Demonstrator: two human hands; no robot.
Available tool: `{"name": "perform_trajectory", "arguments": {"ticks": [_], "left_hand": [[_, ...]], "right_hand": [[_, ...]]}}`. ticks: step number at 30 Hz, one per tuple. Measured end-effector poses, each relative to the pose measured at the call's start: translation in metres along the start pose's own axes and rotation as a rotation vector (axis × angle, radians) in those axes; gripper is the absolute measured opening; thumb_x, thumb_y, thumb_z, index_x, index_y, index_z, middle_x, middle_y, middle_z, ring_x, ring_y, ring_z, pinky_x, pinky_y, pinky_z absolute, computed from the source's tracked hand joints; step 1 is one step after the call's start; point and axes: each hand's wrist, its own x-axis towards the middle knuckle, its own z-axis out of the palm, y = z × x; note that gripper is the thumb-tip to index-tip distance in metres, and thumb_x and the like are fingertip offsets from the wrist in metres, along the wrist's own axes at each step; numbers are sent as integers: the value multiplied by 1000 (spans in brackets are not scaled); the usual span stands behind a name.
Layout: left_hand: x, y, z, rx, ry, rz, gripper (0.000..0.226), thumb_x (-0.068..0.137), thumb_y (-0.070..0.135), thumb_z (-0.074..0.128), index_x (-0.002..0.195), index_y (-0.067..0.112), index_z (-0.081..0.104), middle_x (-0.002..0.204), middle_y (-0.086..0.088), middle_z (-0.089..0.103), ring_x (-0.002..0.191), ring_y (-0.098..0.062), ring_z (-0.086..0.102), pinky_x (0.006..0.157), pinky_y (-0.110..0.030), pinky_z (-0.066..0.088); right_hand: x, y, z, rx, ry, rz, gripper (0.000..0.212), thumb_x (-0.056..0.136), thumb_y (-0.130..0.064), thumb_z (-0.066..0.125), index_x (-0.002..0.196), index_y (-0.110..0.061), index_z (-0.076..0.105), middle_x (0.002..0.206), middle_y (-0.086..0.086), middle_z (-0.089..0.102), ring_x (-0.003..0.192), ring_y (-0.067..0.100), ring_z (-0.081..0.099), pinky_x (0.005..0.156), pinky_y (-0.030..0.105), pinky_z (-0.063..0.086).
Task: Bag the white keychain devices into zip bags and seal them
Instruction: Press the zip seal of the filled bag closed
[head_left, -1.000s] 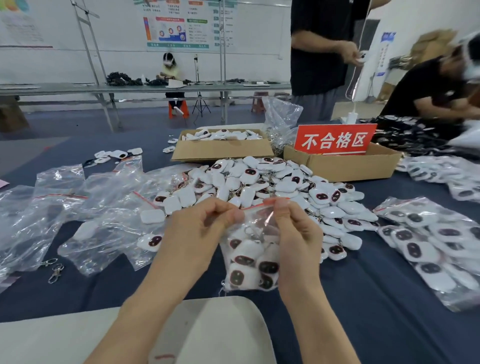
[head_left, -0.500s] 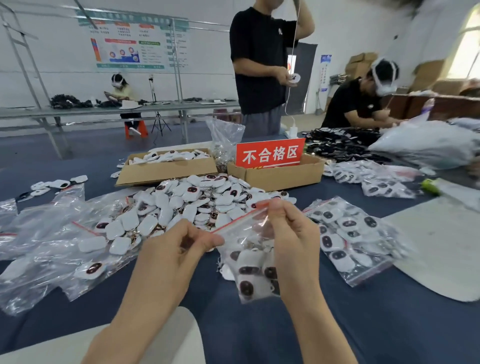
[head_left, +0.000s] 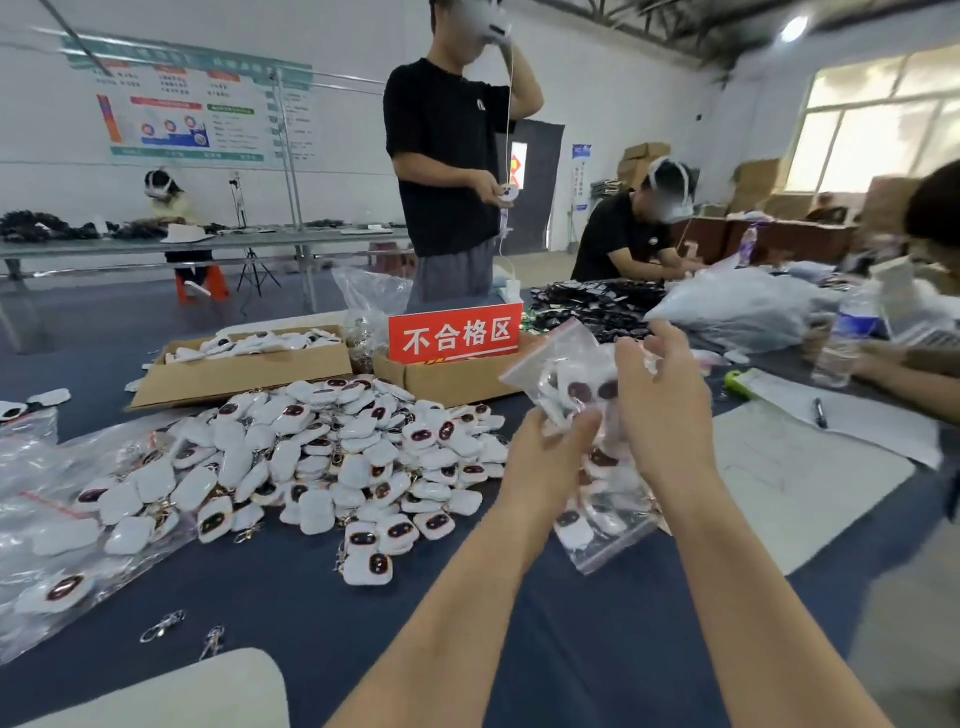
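Left hand (head_left: 545, 457) pinches filled zip bag (head_left: 561, 364); right hand (head_left: 665, 415) alongside, hold unclear.
Held over finished bags (head_left: 602, 525), likely for stacking.

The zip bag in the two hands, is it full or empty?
Filled: white devices with dark faces show through the clear zip bag. Whether its zip is sealed, cannot tell.
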Motion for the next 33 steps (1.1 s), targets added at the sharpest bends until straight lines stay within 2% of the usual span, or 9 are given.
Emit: {"name": "perform_trajectory", "arguments": {"ticks": [3, 5, 10, 16, 20, 23, 26, 29, 33], "left_hand": [[26, 14, -2, -20, -41, -163, 49, 101, 44, 56, 129, 3, 55, 122, -22, 66, 100, -28, 69, 101, -45, 53], [24, 6, -20, 120, -41, -161, 39, 103, 38, 54, 125, 7, 56, 107, -15, 68, 91, -24, 62, 103, -48, 52], [-24, -26, -98, 157, 11, -179, 33, 103, 27, 57, 131, 11, 53, 98, -7, 73, 77, -14, 68, 72, -28, 58], [-100, -22, -199, 330, 225, -155, 15, 103, 23, 55, 113, 24, 66, 91, 4, 78, 73, -7, 73, 58, -17, 53], [-150, -9, -266, 417, 387, -161, 25, 102, 9, 51, 112, 26, 66, 91, 3, 77, 70, -7, 73, 54, -19, 52], [-188, -10, -317, 536, 521, -164, 18, 102, 12, 54, 115, 18, 65, 93, -1, 77, 81, -11, 75, 62, -22, 56], [-220, -19, -366, 782, 693, -224, 21, 102, 17, 53, 122, 13, 61, 101, -2, 71, 96, -22, 70, 82, -34, 52], [-249, -27, -409, 996, 850, -280, 24, 100, 15, 52, 121, 10, 63, 101, -2, 67, 98, -25, 61, 80, -33, 41], [-267, -35, -442, 1114, 879, -350, 33, 100, 14, 51, 131, 9, 61, 120, -19, 64, 113, -37, 56, 94, -42, 43]], "right_hand": [[-10, 3, -1, -10, 29, -16, 47, 102, -32, 42, 149, -27, 40, 148, -6, 48, 134, 16, 44, 111, 40, 39], [-25, 9, 8, -9, -15, -17, 43, 102, -26, 43, 145, -27, 44, 142, -7, 52, 129, 14, 48, 107, 37, 41], [-73, 19, 67, -18, -250, -7, 43, 102, -23, 44, 144, -27, 44, 146, -6, 48, 133, 15, 44, 111, 40, 38], [-166, -4, 161, 24, -550, -117, 41, 103, -24, 43, 143, -32, 44, 144, -12, 47, 133, 9, 40, 111, 31, 37], [-228, -35, 217, 22, -757, -180, 39, 103, -22, 40, 141, -30, 45, 141, -4, 52, 127, 18, 47, 105, 40, 43], [-269, -54, 252, 39, -887, -182, 37, 102, -21, 42, 138, -28, 47, 137, 2, 56, 123, 25, 52, 101, 43, 44], [-303, -61, 278, -50, -1019, -242, 36, 101, -23, 41, 135, -25, 49, 130, 6, 62, 117, 30, 56, 90, 40, 46], [-313, -57, 295, -184, -1128, -257, 36, 100, -23, 41, 133, -27, 54, 127, 4, 66, 115, 30, 59, 89, 37, 46], [-316, -43, 298, -164, -1065, -224, 32, 100, -21, 40, 121, -30, 63, 116, -10, 70, 108, 17, 62, 90, 33, 46]]}}
